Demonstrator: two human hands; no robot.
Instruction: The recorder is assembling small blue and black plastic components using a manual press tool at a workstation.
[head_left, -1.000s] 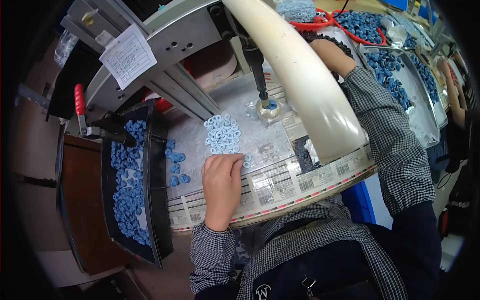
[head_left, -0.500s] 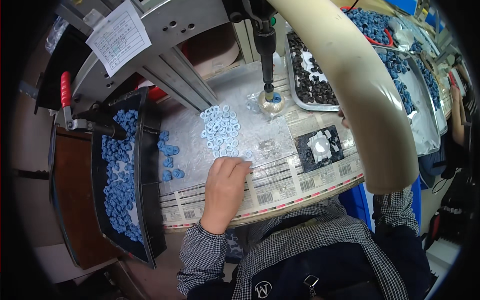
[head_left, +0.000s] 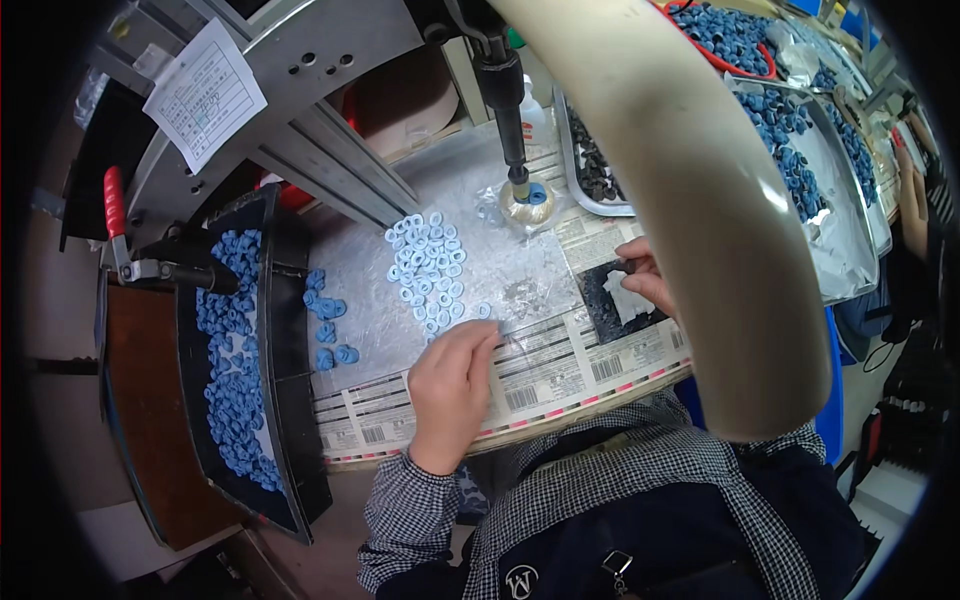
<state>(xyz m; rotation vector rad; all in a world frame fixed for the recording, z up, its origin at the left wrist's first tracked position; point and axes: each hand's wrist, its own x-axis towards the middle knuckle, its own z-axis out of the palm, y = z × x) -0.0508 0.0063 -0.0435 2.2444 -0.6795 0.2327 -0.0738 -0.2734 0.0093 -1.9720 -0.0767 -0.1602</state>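
My left hand [head_left: 450,375] rests low over the metal sheet [head_left: 530,275], its fingers drawn together; whatever is at the tips cannot be made out. Just beyond them lies a single pale blue ring [head_left: 485,311], apart from a cluster of several similar rings [head_left: 425,262]. My right hand [head_left: 650,278] reaches out from behind a thick beige tube [head_left: 720,220], which hides most of it. Thumb and finger pinch a small dark piece [head_left: 627,266] above a black square pad [head_left: 604,322] bearing a whitish, ragged patch [head_left: 624,299].
A vertical press tool [head_left: 515,150] stands over a round base [head_left: 528,212] holding a blue piece. At left, a black bin [head_left: 290,400] contains many blue parts; several blue parts [head_left: 325,332] lie beside it. A metal tray [head_left: 603,208] of dark pieces sits behind the tube.
My right hand has come out from behind the tube to the black pad. The shiny round thing on the pad no longer shows. My left hand stays near the rings; the view has shifted slightly.
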